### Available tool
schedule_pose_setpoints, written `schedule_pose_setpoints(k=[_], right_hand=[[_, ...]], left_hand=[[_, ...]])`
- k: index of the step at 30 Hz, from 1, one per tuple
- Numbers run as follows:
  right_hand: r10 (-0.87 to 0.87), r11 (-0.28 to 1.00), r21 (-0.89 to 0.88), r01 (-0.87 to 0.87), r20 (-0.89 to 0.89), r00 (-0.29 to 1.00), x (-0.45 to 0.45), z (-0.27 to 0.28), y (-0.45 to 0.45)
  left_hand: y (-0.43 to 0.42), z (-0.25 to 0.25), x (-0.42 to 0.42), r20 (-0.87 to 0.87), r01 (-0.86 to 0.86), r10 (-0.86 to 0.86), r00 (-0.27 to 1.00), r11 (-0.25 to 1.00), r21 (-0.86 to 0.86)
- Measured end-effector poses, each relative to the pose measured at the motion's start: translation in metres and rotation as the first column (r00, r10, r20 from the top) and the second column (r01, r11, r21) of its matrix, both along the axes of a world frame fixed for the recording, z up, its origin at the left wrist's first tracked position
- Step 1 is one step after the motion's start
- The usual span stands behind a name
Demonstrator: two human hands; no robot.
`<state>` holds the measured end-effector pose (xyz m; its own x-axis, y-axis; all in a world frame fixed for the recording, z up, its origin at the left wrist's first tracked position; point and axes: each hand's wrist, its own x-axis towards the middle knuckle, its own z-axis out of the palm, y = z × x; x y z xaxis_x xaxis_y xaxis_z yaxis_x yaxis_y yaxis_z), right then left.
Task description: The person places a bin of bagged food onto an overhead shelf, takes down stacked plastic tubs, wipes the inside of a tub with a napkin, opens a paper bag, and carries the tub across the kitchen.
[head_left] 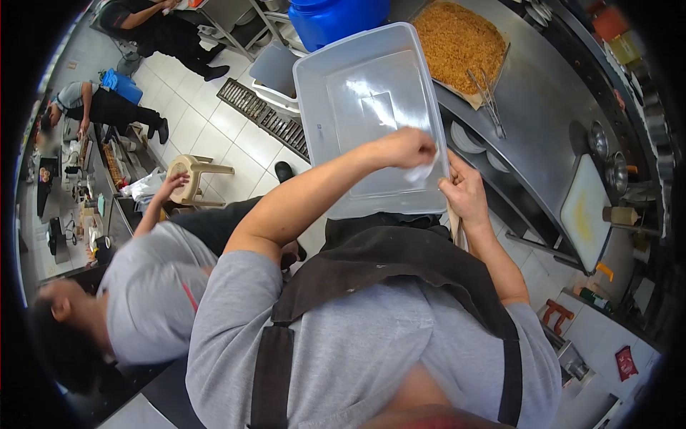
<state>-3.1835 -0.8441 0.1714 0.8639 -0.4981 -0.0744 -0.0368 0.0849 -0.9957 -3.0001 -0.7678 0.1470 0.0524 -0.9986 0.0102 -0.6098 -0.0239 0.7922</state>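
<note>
"Well, where do we find the clear plastic box (336, 79)?"

"It is just in front of the dark apron (386, 250), with its open side turned to the person."

"And how are the hands?"

"The left hand (407, 147) is inside the box, its fingers curled tightly around a white wipe (419, 174) (paper or cloth, I cannot tell). The right hand (466, 191) is closed on the side rim, thumb bent; its other fingers are partly hidden. Below it hangs a tan strip (454, 223)."

"What do the other containers have?"

"A paper-lined tray (468, 99) bears a thick layer of orange-brown grains (454, 43); metal tongs (489, 107) lie across its corner. Beyond the box are a blue barrel (332, 25) and a grey bin (274, 68) (their insides I cannot see well)."

"And the room?"

"Tray and tongs rest on a steel counter (536, 93), plates (468, 137) on the shelf under it. Two metal bowls (616, 173) are near a stained cutting board (582, 207). At left, a beige stool (189, 182) stands on white tiles (214, 146), and three co-workers (161, 286) are around."
</note>
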Motion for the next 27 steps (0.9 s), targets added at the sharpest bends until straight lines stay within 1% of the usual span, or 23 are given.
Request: schedule_pose_setpoints(k=[1, 2, 3, 4, 5, 7, 8, 9, 10, 11, 12, 13, 15, 16, 17, 18, 19, 21, 22, 23, 24, 25, 27], right_hand=[[0.011, 1.000, -0.008, -0.011, 0.004, 1.000, 0.000, 0.004, -0.002], [0.017, 0.992, -0.124, -0.026, -0.070, 0.997, -0.001, 0.010, -0.005], [0.011, 0.971, -0.237, -0.045, -0.145, 0.989, -0.002, 0.013, -0.007], [0.014, 0.969, -0.242, -0.049, -0.142, 0.990, -0.003, 0.012, -0.009], [0.001, 0.964, -0.264, -0.036, -0.131, 0.991, -0.004, 0.008, -0.011], [-0.007, 0.960, -0.278, -0.028, -0.123, 0.992, -0.005, 0.002, -0.009], [-0.018, 0.967, -0.256, -0.003, -0.080, 0.997, -0.003, 0.001, -0.008], [-0.030, 0.972, -0.234, 0.022, -0.034, 0.999, -0.001, 0.001, -0.007], [-0.026, 0.972, -0.235, 0.018, -0.032, 0.999, -0.001, 0.000, -0.009], [-0.013, 0.970, -0.245, 0.000, -0.048, 0.999, -0.002, 0.000, -0.011], [0.001, 0.967, -0.254, -0.018, -0.064, 0.998, -0.003, 0.000, -0.012], [0.006, 0.967, -0.253, -0.022, -0.066, 0.998, -0.002, 0.000, -0.011], [-0.038, 0.998, -0.060, 0.035, -0.043, 0.998, -0.001, 0.002, -0.006], [-0.037, 0.998, -0.060, 0.034, -0.045, 0.998, -0.004, -0.004, -0.010], [-0.007, 0.998, -0.058, 0.002, -0.088, 0.996, -0.009, -0.017, -0.017], [0.023, 0.998, -0.052, -0.030, -0.132, 0.991, -0.013, -0.024, -0.021], [0.025, 0.998, -0.050, -0.032, -0.134, 0.991, -0.013, -0.023, -0.021], [0.033, 0.999, 0.009, -0.032, -0.137, 0.990, -0.013, -0.019, -0.020], [0.035, 0.999, 0.013, -0.034, -0.138, 0.990, -0.012, -0.018, -0.018], [0.017, 0.999, 0.039, -0.013, -0.099, 0.995, -0.009, -0.018, -0.015], [-0.002, 0.998, 0.065, 0.006, -0.060, 0.998, -0.008, -0.017, -0.013], [0.002, 0.998, 0.067, 0.002, -0.060, 0.998, -0.008, -0.016, -0.013], [0.023, 0.999, 0.041, -0.019, -0.107, 0.994, -0.010, -0.014, -0.011]], left_hand=[[-0.010, 0.000, 0.002, 0.004, -0.011, 0.011, 1.000, 1.000, -0.008], [-0.019, -0.001, 0.005, 0.017, -0.317, 0.322, 0.947, 0.939, -0.132], [-0.025, -0.003, 0.010, -0.012, -0.581, 0.597, 0.802, 0.774, -0.251], [-0.033, -0.012, 0.024, -0.029, -0.654, 0.680, 0.733, 0.691, -0.308], [-0.042, -0.018, 0.043, -0.051, -0.714, 0.752, 0.658, 0.600, -0.362], [-0.055, -0.013, 0.073, -0.205, -0.793, 0.808, 0.553, 0.435, -0.426], [-0.060, -0.010, 0.081, -0.203, -0.794, 0.810, 0.550, 0.433, -0.426], [-0.067, -0.007, 0.088, -0.224, -0.799, 0.828, 0.513, 0.366, -0.477], [-0.072, -0.008, 0.092, -0.247, -0.798, 0.844, 0.477, 0.297, -0.525], [-0.075, -0.012, 0.088, -0.249, -0.799, 0.845, 0.473, 0.293, -0.526], [-0.076, -0.020, 0.079, -0.050, -0.677, 0.790, 0.611, 0.488, -0.551], [-0.075, -0.029, 0.067, 0.151, -0.528, 0.684, 0.713, 0.667, -0.526], [-0.061, -0.040, 0.022, 0.205, -0.430, 0.600, 0.773, 0.734, -0.526], [-0.050, -0.051, 0.005, 0.182, -0.413, 0.518, 0.836, 0.812, -0.412], [-0.041, -0.060, -0.012, 0.146, -0.378, 0.432, 0.890, 0.878, -0.294], [-0.027, -0.062, -0.028, 0.110, -0.315, 0.356, 0.928, 0.907, -0.279], [-0.013, -0.063, -0.039, 0.073, -0.251, 0.279, 0.957, 0.931, -0.265], [0.005, -0.065, -0.050, 0.034, -0.037, 0.041, 0.999, 0.992, -0.120], [0.012, -0.065, -0.052, 0.033, -0.039, 0.043, 0.999, 0.992, -0.116], [0.017, -0.064, -0.053, -0.029, 0.061, -0.060, 0.998, 0.998, 0.012], [0.023, -0.064, -0.052, -0.104, 0.166, -0.153, 0.983, 0.977, 0.132], [0.027, -0.061, -0.048, -0.104, 0.162, -0.149, 0.983, 0.978, 0.135], [0.036, -0.057, -0.036, -0.076, 0.237, -0.225, 0.971, 0.931, 0.278]])
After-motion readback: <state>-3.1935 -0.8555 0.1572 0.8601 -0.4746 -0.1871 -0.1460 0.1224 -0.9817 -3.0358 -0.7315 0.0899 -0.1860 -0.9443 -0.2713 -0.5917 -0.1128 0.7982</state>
